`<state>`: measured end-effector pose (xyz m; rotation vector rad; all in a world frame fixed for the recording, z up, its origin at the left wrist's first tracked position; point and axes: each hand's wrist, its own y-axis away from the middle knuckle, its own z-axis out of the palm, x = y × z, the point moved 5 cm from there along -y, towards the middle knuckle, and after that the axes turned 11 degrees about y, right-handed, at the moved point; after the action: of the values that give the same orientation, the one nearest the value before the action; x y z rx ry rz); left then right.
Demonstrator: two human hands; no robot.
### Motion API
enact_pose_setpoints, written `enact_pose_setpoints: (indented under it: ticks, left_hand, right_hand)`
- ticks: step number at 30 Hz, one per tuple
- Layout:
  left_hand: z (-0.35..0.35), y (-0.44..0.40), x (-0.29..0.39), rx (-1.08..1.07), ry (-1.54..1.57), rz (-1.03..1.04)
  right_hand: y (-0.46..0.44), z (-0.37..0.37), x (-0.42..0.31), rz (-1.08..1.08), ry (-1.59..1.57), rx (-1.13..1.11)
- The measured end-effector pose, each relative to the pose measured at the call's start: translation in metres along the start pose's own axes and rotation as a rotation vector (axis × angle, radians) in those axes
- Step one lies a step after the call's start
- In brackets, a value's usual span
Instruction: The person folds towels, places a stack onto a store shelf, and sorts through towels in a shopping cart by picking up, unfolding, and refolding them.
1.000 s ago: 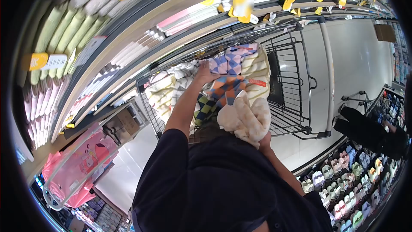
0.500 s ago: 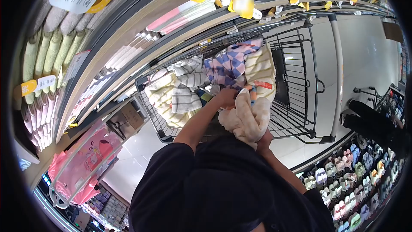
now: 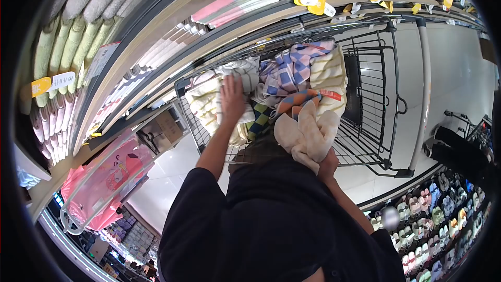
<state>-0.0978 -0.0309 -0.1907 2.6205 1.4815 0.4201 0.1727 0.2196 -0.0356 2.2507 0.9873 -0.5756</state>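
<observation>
My left hand point(image 3: 233, 99) lies over a white towel with grey lines point(image 3: 251, 81), fingers stretched out. Beside it is a yellow-and-white striped towel point(image 3: 201, 105) at the left end of the shopping cart point(image 3: 395, 109). My right hand point(image 3: 327, 166) is closed around the lower end of a bunched cream towel point(image 3: 308, 134), whose upper part hangs loosely over the cart's near side. In the cart's middle sit a blue-and-pink checked towel point(image 3: 295, 70), an orange-and-blue one point(image 3: 297, 101) and a green-and-dark checked one point(image 3: 259, 120). To their right is another yellow-striped towel point(image 3: 329, 73) with a red label.
Shelves of folded towels point(image 3: 68, 55) with yellow tags run along the far and left sides. A pink bag point(image 3: 112, 177) on a rack stands lower left. Slippers point(image 3: 433, 219) fill a display at lower right. A person in dark clothes point(image 3: 459, 149) stands beyond the cart at right.
My left hand has moved left from the cart's middle onto the grey-lined towel, its fingers now spread. The orange-and-blue towel shows more fully. My right hand still grips the cream towel.
</observation>
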Motion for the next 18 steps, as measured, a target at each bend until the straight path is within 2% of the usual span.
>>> enact_pose_setpoints:
  ticks: [2, 4, 5, 7, 9, 11, 13, 15, 17, 18]
  left_hand:
    - [-0.021, 0.002, -0.014, -0.027, 0.018, -0.036]
    - [-0.056, 0.006, -0.006, -0.208, -0.137, -0.187]
    - [-0.058, 0.006, -0.008, -0.209, -0.136, -0.179]
    - [-0.066, 0.015, -0.034, -0.118, 0.08, -0.408]
    - [-0.045, 0.012, -0.058, -0.08, 0.075, -0.436]
    - [-0.03, -0.002, -0.064, -0.313, 0.014, -0.549]
    - [-0.034, -0.016, -0.056, -0.242, -0.057, -0.521]
    - [-0.035, -0.026, -0.044, -0.557, 0.084, -0.543]
    - [-0.07, -0.02, 0.005, -0.587, 0.194, -0.537]
    - [-0.03, -0.012, 0.008, -0.663, 0.342, -0.477]
  right_hand:
    - [-0.009, -0.004, -0.009, 0.021, 0.016, -0.026]
    - [-0.021, -0.001, -0.014, 0.06, -0.132, -0.143]
    - [-0.029, -0.001, -0.011, 0.066, -0.133, -0.136]
    - [-0.041, 0.015, 0.0, 0.13, -0.217, -0.381]
    - [-0.056, 0.029, 0.008, 0.132, -0.24, -0.398]
    - [-0.065, 0.05, 0.02, 0.095, -0.069, -0.529]
    - [-0.074, 0.055, 0.016, 0.005, -0.043, -0.535]
    - [-0.083, 0.062, 0.016, -0.016, 0.066, -0.577]
    - [-0.093, 0.061, 0.016, -0.01, 0.019, -0.541]
    - [-0.094, 0.062, 0.018, 0.013, -0.035, -0.512]
